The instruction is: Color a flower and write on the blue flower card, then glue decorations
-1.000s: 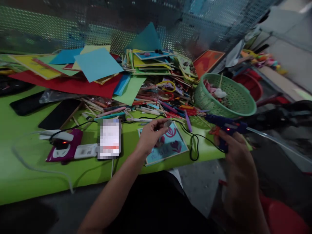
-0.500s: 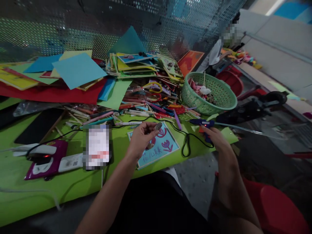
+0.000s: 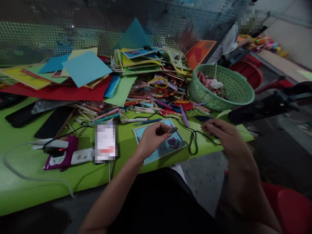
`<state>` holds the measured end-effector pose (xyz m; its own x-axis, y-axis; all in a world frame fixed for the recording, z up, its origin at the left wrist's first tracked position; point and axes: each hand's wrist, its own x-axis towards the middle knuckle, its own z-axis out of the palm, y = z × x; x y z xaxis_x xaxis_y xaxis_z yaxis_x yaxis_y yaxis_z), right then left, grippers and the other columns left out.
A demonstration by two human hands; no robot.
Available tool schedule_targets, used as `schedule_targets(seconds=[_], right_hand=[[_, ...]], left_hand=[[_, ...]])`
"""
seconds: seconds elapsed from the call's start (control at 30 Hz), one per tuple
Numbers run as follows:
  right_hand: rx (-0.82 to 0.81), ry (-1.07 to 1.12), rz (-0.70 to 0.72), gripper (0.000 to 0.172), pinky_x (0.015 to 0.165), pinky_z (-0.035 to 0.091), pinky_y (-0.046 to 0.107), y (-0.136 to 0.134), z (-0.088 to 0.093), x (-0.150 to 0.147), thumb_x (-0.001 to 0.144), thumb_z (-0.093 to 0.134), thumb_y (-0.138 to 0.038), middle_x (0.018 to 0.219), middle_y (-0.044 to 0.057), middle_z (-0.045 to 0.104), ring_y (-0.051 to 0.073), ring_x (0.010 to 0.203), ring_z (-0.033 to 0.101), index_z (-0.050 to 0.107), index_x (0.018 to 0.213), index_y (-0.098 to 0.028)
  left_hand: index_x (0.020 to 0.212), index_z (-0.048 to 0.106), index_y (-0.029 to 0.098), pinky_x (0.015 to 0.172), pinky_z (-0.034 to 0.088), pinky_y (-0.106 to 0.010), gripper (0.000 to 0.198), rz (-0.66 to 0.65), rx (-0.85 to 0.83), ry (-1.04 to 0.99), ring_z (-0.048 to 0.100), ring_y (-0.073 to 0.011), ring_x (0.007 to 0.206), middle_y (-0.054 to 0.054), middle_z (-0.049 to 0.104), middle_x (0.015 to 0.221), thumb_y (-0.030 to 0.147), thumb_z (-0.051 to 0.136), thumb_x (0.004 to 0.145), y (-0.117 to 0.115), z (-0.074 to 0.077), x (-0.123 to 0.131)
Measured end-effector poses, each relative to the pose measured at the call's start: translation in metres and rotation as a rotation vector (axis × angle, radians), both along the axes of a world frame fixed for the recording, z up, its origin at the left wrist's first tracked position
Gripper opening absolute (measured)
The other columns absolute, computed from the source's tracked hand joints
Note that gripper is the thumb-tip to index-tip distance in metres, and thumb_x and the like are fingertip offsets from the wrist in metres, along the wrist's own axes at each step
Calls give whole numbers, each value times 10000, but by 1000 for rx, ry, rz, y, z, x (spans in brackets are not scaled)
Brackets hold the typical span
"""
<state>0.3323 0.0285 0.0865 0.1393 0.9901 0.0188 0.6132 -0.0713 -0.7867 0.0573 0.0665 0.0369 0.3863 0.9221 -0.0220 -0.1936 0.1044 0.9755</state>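
A grey stone [image 3: 173, 130] is pinched between the thumb and fingers of my left hand [image 3: 154, 138], above a light blue card [image 3: 162, 151] with purple tulip drawings and a pale stick frame. To the right, my right hand [image 3: 223, 131] has its fingers bent around the dark blue glue gun [image 3: 203, 118]. Only the gun's front part shows past the fingers; its handle is hidden. A black cord [image 3: 193, 143] loops between the card and my right hand.
Pens and sticks [image 3: 143, 107] lie behind the card, below stacked framed cards [image 3: 142, 61]. A green basket [image 3: 221, 87] stands at the right back. Left are a lit phone [image 3: 105, 143], a purple pack [image 3: 73, 146] and dark phones [image 3: 55, 122].
The view has shifted, moving the table items mostly rightward. My left hand holds the stone further right over the card. My right hand now covers more of the glue gun.
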Motion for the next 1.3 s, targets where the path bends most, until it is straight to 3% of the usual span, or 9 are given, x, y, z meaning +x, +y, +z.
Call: schedule_targets(seconds=[0.1,0.23,0.5,0.77,1.1,1.3], right_hand=[[-97,210,222,319,658,476,287,10,-2,-30,878,649,-537,837,35,697,152,699,583,733,892,-230],[-211,293,347,339,658,459,283,20,-7,-50,859,669,-547,820,27,671,142,690,553,737,879,-215],[-294,302,427,386,617,394,276,32,-9,-52,762,753,-566,704,-4,595,132,659,498,719,812,-185],[-271,257,450,378,682,436,307,33,-21,-42,736,799,-549,747,21,686,167,717,577,757,839,-188],[68,14,606,216,744,496,320,24,-37,-35,870,715,-447,832,44,714,198,808,659,767,883,-238],[196,-91,670,171,803,517,333,19,-51,-28,917,683,-370,939,64,725,205,876,688,767,988,-239]], left_hand=[[915,698,176,786,520,-266,131,-22,135,121,681,-138,827,-18,741,889,240,739,808,-3,-2,1],[939,720,210,770,508,-252,100,-25,369,305,691,-133,832,7,755,888,181,661,864,-5,1,-2],[973,702,215,792,508,-271,187,-25,691,582,682,-148,876,0,753,936,91,599,879,-6,7,-5],[1009,677,213,848,503,-296,179,2,881,706,682,-178,967,-12,754,975,93,594,905,-10,0,1],[1083,670,215,854,509,-289,218,15,878,750,688,-168,977,-13,761,1019,87,621,913,-25,-4,4],[1041,682,220,819,519,-288,107,170,815,780,686,-156,920,-20,749,956,197,628,952,-42,-15,-3]])
